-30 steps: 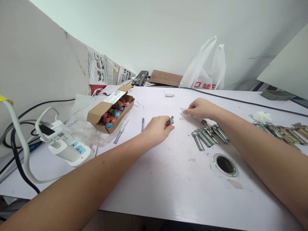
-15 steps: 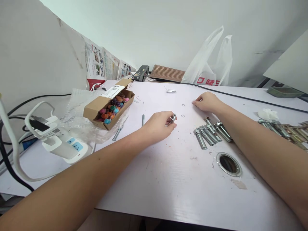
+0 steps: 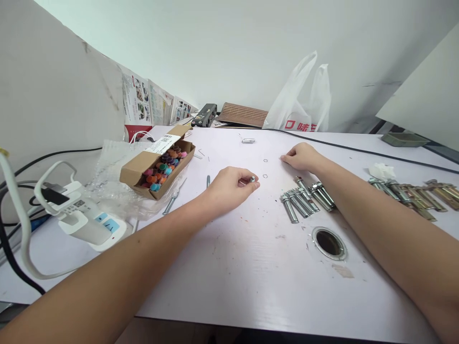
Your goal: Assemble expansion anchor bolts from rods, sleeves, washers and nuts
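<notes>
My left hand point(image 3: 231, 187) is closed, with thumb and fingers pinching a small silver metal fastener point(image 3: 252, 179); most of it is hidden by the fingers. A loose metal rod point(image 3: 208, 181) lies just behind that hand. My right hand point(image 3: 299, 156) rests low over the table with its fingertips pressed together; whatever they hold is too small to make out. Between the hands lie two thin rings, a far washer point(image 3: 265, 160) and a near washer point(image 3: 265, 176). Silver expansion bolts point(image 3: 298, 203) lie in a row below my right forearm. Farther back is a metal sleeve point(image 3: 248, 141).
An open cardboard box point(image 3: 138, 174) of coloured caps sits left on bubble wrap, beside a screwdriver-like tool point(image 3: 174, 197). A white power strip point(image 3: 103, 229) is nearer. Yellowish bolts point(image 3: 426, 198) lie far right. The table has a round grommet hole point(image 3: 329, 242). A plastic bag point(image 3: 297, 105) stands behind.
The view has shifted slightly, so most things appear a little left and lower. In my left hand the fastener has turned, its end now facing up. My right hand stays near the washers.
</notes>
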`<action>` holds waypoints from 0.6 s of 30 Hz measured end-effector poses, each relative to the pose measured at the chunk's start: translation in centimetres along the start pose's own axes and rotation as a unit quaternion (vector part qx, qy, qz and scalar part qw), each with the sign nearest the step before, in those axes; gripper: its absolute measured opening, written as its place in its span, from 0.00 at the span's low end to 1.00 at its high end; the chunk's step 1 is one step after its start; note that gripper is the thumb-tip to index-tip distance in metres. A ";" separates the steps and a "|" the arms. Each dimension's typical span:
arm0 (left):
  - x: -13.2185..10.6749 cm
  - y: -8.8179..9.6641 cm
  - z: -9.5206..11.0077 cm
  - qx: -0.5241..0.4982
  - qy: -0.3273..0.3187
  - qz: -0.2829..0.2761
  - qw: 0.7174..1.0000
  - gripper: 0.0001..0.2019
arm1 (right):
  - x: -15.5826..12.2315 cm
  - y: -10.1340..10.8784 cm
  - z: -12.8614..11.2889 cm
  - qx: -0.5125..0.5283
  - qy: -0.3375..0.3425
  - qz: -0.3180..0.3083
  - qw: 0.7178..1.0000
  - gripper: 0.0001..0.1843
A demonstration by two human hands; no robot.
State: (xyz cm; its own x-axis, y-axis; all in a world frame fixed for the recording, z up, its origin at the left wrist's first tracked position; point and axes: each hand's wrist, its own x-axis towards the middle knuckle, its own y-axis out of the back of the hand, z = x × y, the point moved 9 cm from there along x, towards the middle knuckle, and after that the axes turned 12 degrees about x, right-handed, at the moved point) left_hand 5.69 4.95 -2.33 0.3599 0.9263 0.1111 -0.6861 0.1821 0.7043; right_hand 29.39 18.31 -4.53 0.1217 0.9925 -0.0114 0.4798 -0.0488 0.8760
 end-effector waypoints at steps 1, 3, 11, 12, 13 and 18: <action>0.0 0.0 -0.1 -0.004 0.004 0.000 1.000 0.13 | -0.3 0.2 -0.2 0.005 -0.001 -0.001 1.000 0.11; 0.1 -0.2 -0.2 -0.016 0.012 -0.003 1.000 0.13 | -1.2 1.0 -0.9 0.035 0.003 -0.001 0.999 0.13; 0.0 0.9 0.9 -0.005 -0.021 0.033 0.999 0.09 | -8.9 1.8 -9.3 0.248 0.134 -0.145 0.948 0.21; 0.0 1.0 1.0 -0.003 -0.027 0.038 0.999 0.09 | -9.7 1.5 -10.1 0.259 0.141 -0.164 0.941 0.21; 0.0 1.2 0.9 -0.002 -0.028 0.043 0.999 0.09 | -10.4 1.2 -10.8 0.269 0.147 -0.183 0.934 0.20; 0.2 1.7 0.2 -0.042 -0.020 0.071 0.996 0.11 | -11.6 -1.0 -10.6 0.339 0.124 -0.264 0.894 0.19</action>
State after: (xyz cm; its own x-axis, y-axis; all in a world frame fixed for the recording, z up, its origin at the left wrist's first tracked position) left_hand 4.72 5.41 -0.99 0.2803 0.9307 0.2349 -0.7811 0.0789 0.6194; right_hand 18.25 8.06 -0.19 -0.4345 0.8871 -0.1558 0.8402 0.4615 0.2848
